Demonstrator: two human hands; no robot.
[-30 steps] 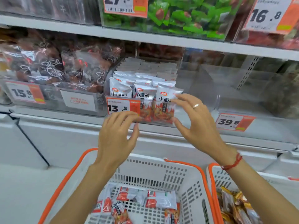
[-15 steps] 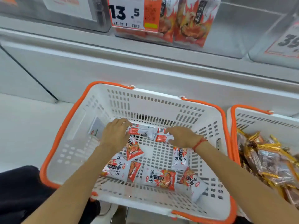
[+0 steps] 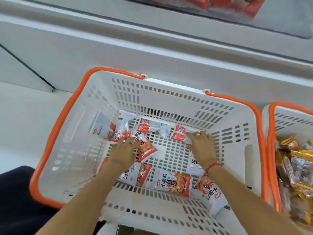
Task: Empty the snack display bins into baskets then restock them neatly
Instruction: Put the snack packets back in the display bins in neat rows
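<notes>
Two baskets sit below the shelf, and I work from left to right. My left hand [image 3: 124,149] lies low in the white basket [image 3: 169,212], its grip curled down over a red-and-white snack packet [image 3: 146,149] near the left-centre of the floor; I judge it is gathering packets for restocking, though whether it truly pinches one I cannot tell. Loose packets [image 3: 171,183] lie scattered flat across the basket floor, some piled against the far wall, likely because they were tipped in without order. My right hand [image 3: 201,145], ring showing, presses its fingertips [image 3: 191,135] on another packet [image 3: 179,134] by the far wall, fingers fairly straight rather than closed around it. Further right, a second basket [image 3: 271,133] holds gold-wrapped snacks [image 3: 298,167], kept apart by type. Above, the display bin [image 3: 237,5] shows packets at its front.
</notes>
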